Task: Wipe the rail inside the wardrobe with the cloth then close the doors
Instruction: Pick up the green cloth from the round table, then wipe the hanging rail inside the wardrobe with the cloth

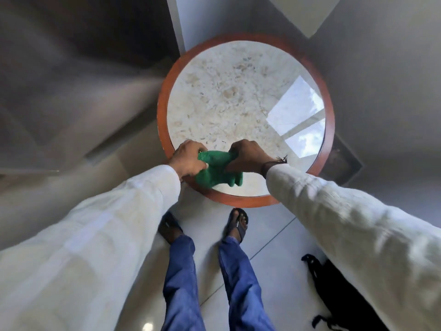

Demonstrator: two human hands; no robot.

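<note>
A green cloth [217,170] hangs bunched between both hands, just above the near edge of a round table [245,201]. My left hand [188,158] grips the cloth's left end with fingers closed. My right hand [248,156] pinches its upper right part. The lower part of the cloth droops onto the glossy stone tabletop. Both arms wear white sleeves. No wardrobe, rail or doors can be made out in this view.
The table has a red-brown wooden rim and a shiny speckled top reflecting a window [298,115]. My feet in dark sandals [237,224] stand on pale floor tiles. A black bag [334,292] lies on the floor at lower right. Grey blurred surfaces fill the left.
</note>
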